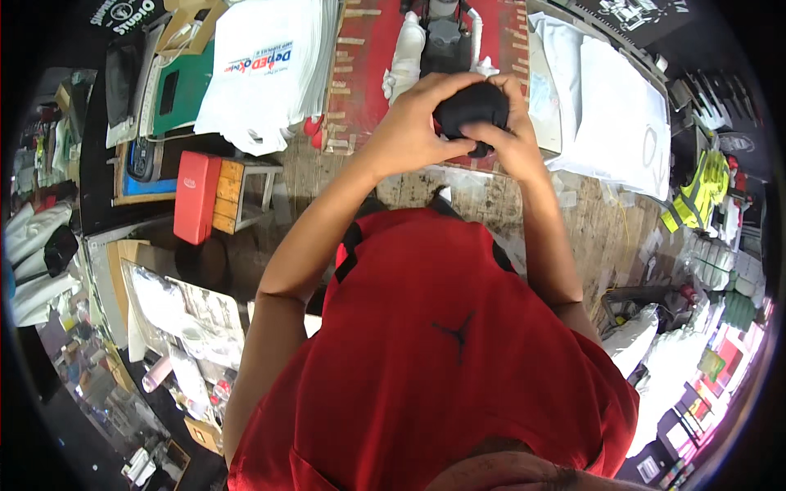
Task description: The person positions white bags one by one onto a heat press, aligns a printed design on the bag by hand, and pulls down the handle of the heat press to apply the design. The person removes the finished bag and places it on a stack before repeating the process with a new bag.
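Observation:
A rounded black fabric item (471, 109), possibly a cap, is held between both hands above the near edge of the red-topped table (362, 67). My left hand (420, 119) grips its left side, thumb along the lower edge. On the right side, my right hand (513, 126) has its fingers curled round the rim and its thumb over the front. Some red shows at the item's left edge. Behind the hands stands a dark machine with a grey knob (443, 32), flanked by a white-wrapped part (408, 52). The item's underside is hidden.
A stack of white printed bags (264, 67) lies left of the table. White cloth pieces (626, 116) lie to the right. A red box (196, 197) rests against a wooden stool (228, 196) at the left. A yellow safety vest (702, 190) hangs far right.

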### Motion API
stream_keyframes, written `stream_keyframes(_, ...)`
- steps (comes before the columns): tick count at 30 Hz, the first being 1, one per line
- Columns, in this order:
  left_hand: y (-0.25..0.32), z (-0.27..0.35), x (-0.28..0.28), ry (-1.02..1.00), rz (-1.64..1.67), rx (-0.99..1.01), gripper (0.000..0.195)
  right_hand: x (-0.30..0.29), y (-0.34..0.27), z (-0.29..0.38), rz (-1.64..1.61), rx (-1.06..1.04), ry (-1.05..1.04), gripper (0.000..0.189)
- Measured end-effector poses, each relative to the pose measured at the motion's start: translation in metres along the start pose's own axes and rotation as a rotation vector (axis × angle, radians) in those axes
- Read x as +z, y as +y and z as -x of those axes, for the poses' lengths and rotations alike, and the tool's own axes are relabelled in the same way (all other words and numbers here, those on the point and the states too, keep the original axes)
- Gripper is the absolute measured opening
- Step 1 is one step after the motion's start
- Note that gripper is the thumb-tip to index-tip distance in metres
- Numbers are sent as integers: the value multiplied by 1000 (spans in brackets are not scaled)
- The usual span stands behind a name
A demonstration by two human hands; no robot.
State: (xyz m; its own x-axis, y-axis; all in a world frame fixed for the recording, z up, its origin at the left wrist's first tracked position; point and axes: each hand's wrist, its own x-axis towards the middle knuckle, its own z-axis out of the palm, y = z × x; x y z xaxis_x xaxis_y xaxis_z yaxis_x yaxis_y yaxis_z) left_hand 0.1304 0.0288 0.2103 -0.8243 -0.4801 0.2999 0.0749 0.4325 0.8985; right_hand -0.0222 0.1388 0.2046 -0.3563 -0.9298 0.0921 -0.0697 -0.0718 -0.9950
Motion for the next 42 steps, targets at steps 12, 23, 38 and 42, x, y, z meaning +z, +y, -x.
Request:
stream_keyframes(12, -40, 13, 44, 349, -201, -89, 61, 17, 32, -2, -91, -23, 103, 54)
stream_keyframes(23, -84, -54, -18, 126, -402, 22, 59, 22, 92, -10, 352, -214, 46, 54)
stream_keyframes(38, -117, -100, 5, 492, -590, 46, 56, 30, 109, -24, 651, -452, -6, 60)
stream_keyframes(42, -122, -101, 3, 509, -504, -128, 60, 29, 114, -23, 602, -347, -83, 63)
